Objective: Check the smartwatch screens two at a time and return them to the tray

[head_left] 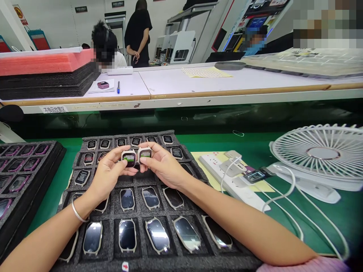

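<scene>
My left hand [109,169] grips a smartwatch case [129,159] with a light frame, its thumb on the lit screen. A second smartwatch case [145,154] sits in my right hand [163,163], pinched between thumb and fingers. Both screens show green and white content, and the two cases are side by side. Beneath them lies a dark grey foam tray [109,255] with rows of strapless watch cases in its pockets. Several back-row screens show white text, while front-row ones such as this watch case [127,235] look dark or reflective. My hands and forearms cover some pockets.
At the left stands another foam tray [53,166] with purple-framed watches. A white power strip [227,181] with cables and a small display device [255,175] lies right, beside a white fan [320,153]. Across the back runs a raised shelf [167,84]; people are beyond it.
</scene>
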The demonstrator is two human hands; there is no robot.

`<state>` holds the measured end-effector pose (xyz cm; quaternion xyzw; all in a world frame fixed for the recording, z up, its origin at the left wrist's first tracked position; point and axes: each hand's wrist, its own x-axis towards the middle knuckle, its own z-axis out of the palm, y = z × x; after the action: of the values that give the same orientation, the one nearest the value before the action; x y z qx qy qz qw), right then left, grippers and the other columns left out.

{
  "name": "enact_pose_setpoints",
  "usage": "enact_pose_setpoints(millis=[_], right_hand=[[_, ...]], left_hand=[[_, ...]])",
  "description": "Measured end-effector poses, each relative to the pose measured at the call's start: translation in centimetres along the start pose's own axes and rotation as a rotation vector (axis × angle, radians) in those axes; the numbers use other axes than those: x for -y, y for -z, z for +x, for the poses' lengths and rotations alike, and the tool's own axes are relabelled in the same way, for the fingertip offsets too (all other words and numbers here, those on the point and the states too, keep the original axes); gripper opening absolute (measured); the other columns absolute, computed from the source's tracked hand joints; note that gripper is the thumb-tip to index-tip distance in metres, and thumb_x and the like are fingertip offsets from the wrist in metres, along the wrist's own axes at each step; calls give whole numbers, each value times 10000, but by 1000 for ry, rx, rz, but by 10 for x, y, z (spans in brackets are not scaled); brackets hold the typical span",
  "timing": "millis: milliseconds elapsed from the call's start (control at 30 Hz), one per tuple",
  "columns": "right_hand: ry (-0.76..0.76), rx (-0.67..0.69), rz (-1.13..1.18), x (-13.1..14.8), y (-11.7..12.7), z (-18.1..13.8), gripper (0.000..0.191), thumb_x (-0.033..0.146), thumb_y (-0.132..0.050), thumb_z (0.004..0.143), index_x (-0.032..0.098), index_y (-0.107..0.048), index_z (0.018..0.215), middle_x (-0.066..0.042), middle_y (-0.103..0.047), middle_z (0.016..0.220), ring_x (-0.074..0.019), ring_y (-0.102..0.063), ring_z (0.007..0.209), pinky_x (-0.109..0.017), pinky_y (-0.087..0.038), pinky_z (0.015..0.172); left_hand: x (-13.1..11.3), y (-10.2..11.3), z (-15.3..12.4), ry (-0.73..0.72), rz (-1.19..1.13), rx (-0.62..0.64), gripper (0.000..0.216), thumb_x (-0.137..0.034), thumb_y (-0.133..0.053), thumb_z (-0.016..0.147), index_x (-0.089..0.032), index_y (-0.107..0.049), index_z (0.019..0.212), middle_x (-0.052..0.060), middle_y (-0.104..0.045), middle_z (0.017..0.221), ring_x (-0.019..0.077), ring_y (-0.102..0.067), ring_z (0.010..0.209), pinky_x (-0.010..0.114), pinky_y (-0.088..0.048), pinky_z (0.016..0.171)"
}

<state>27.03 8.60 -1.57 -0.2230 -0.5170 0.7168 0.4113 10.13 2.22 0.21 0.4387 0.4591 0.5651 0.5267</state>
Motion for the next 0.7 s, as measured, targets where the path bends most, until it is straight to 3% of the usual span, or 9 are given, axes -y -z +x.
enact_pose_setpoints(millis=[700], right_hand=[[-4, 16, 2, -1, 0, 0, 395, 167, -724, 729, 228, -589, 1095, 33, -643, 845, -103, -633, 635, -277, -471, 661]], left_hand=[[1, 3, 1, -3, -30, 10, 457, -172, -648, 713, -199, -618, 1169, 51, -684, 1094, 182, -739, 702, 337, -612, 711]])
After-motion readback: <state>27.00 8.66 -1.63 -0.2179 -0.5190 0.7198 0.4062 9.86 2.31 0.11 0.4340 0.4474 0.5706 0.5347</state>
